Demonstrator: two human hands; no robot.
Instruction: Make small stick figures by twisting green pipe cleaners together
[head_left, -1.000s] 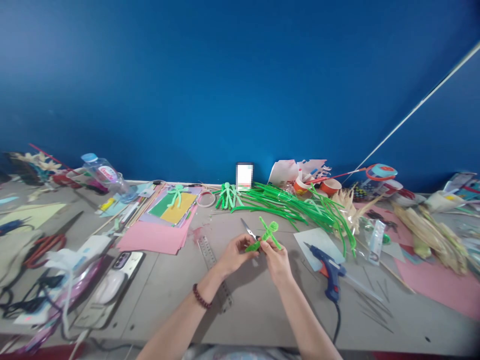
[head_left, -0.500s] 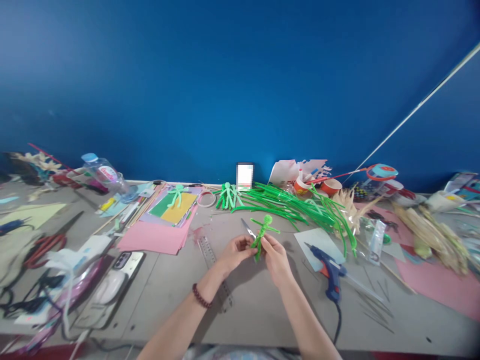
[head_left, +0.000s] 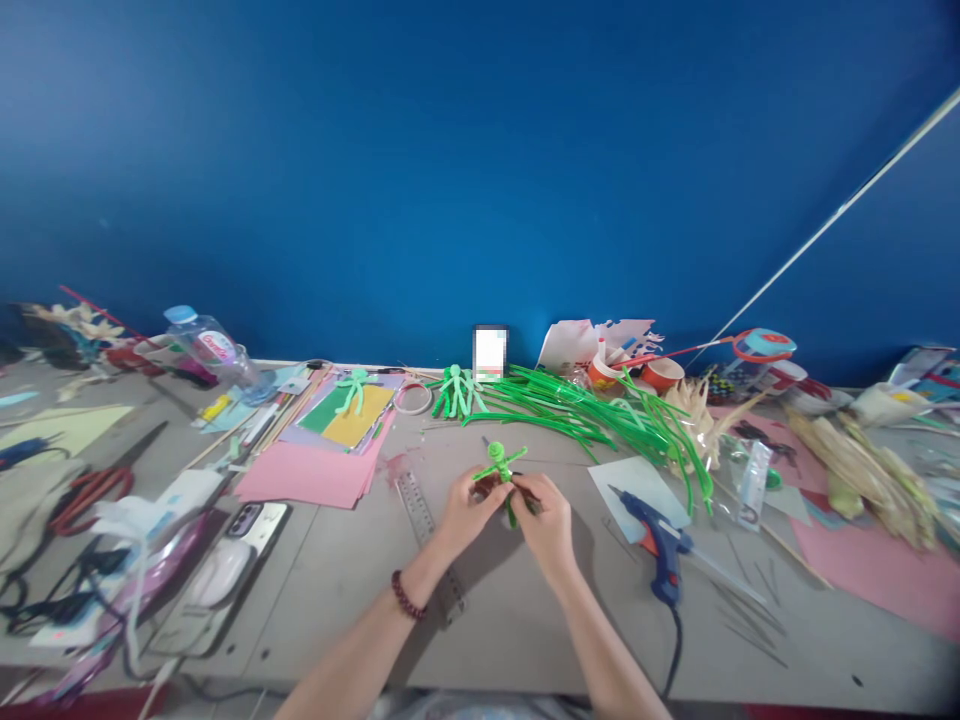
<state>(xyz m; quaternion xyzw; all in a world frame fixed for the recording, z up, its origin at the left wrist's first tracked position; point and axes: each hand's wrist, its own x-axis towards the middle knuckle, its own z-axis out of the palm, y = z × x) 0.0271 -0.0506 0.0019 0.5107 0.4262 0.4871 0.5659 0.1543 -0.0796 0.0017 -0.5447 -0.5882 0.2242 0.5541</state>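
Observation:
Between my two hands is a small green pipe-cleaner figure (head_left: 496, 455) with a coiled round head and two arms stretched sideways. My left hand (head_left: 474, 505) pinches its body from the left. From the right, my right hand (head_left: 544, 515) grips the lower body, and the fingers partly hide the legs. Behind the figure, only the tip of a pair of scissors (head_left: 485, 441) shows. A clear ruler (head_left: 416, 503) lies beneath my left forearm. Farther back stand more pipe-cleaner figures (head_left: 455, 392), beside a pile of green pipe cleaners (head_left: 555, 405).
On the right a blue glue gun (head_left: 664, 560) rests by a pale paper sheet (head_left: 607, 490), its cord running to the front edge. Pink paper (head_left: 307, 478) and a phone (head_left: 251, 530) lie left. A plastic bottle (head_left: 214, 345) and red cups (head_left: 663, 375) stand along the blue wall.
Both hands have brought the figure left and slightly lower, tipping its head leftward. My right hand's fingers have curled in around its lower body. The scissors are now mostly hidden.

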